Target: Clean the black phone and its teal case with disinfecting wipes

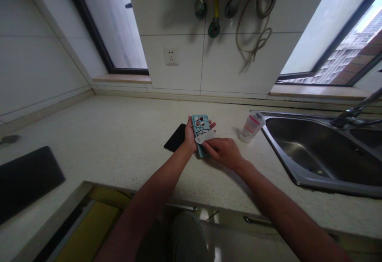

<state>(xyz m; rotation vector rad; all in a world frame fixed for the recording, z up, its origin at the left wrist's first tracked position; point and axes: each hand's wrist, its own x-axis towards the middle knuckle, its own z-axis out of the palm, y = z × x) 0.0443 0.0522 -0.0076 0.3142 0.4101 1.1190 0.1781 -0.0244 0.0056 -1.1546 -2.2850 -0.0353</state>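
Note:
A light blue phone case (200,122) with a cartoon print lies in my left hand (189,135), the fingers wrapped behind it and their tips showing past its right edge. My right hand (223,150) pinches a small white tissue or paper piece (205,136) against the printed face of the case. The lower end of the case shows plain blue-green beneath the tissue. Partly behind my left hand, a dark flat tablet-like thing (176,138) lies on the counter. To the right of my hands a clear plastic cup (252,127) with pink print leans to one side.
The pale speckled counter (125,134) runs along a tiled wall with a socket (171,56) and pipe fittings. A steel sink (286,162) with a faucet (352,114) is at right. At left lies a black panel (30,178), near an opening with yellow boards (89,230).

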